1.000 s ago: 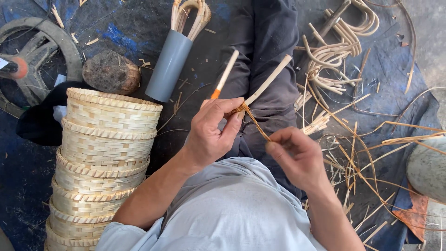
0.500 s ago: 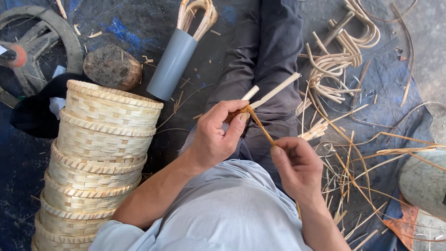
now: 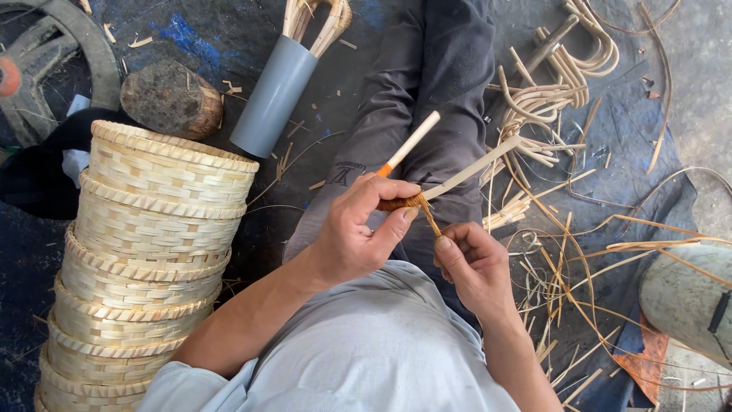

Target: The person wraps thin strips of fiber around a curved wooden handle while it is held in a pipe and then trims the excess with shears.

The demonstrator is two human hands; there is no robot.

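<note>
Dark ground [image 3: 229, 46] littered with cane offcuts lies under me. My left hand [image 3: 358, 229] is clenched around a bound cane piece [image 3: 396, 203], its pale ends sticking up over my lap. My right hand [image 3: 476, 263] pinches a thin strip [image 3: 431, 221] running from that binding. I judge the strip could snap or slip if pulled at a sharp angle, loosening the wrap. A grey tube [image 3: 274, 95] lying near my knee holds bent cane loops. Stacked woven baskets [image 3: 152, 252] stand at my left; I can't see inside them.
</note>
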